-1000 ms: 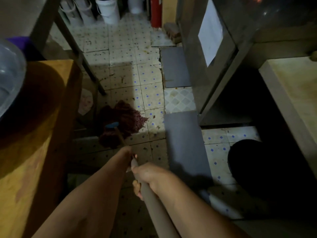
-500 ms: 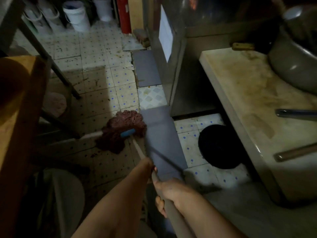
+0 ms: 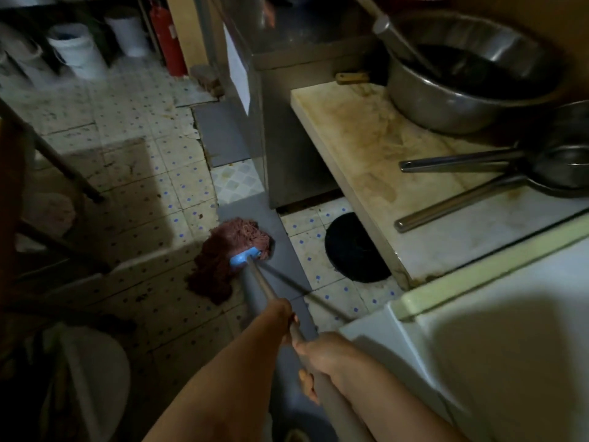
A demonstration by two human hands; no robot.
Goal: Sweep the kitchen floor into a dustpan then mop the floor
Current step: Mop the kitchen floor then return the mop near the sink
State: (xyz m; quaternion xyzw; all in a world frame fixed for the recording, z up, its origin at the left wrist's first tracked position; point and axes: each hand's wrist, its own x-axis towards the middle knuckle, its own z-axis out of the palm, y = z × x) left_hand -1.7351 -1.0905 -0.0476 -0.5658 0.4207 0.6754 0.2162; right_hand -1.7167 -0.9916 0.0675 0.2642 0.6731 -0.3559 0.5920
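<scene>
Since the earlier frames the mop head (image 3: 231,255) has swung rightward across the tiled floor (image 3: 134,173), from beside the wooden bench on the left to the edge of the grey floor strip (image 3: 274,250), and the view has turned right with it, bringing the stained bench (image 3: 366,148) with its big steel pot (image 3: 462,81) and pans into sight

Largest first: the floor runs up the left and centre, speckled and dirty, with white buckets (image 3: 78,52) and a red cylinder (image 3: 167,43) well back. A round black object (image 3: 353,250) lies on the tiles under the bench's overhang, near the mop head to its right

The mop head, a reddish string bundle with a blue socket (image 3: 243,256), lies on the floor ahead and slightly left of both hands. Its handle (image 3: 264,285) slants from that socket down and to the right, toward the person

The left hand (image 3: 282,315) grips the handle lower down the shaft, so it is the nearer one to the mop head; the right hand (image 3: 322,355) is wrapped around it higher up, closer to the body. I judge mopping is under way, and the next stroke turns on this slant of the handle
</scene>
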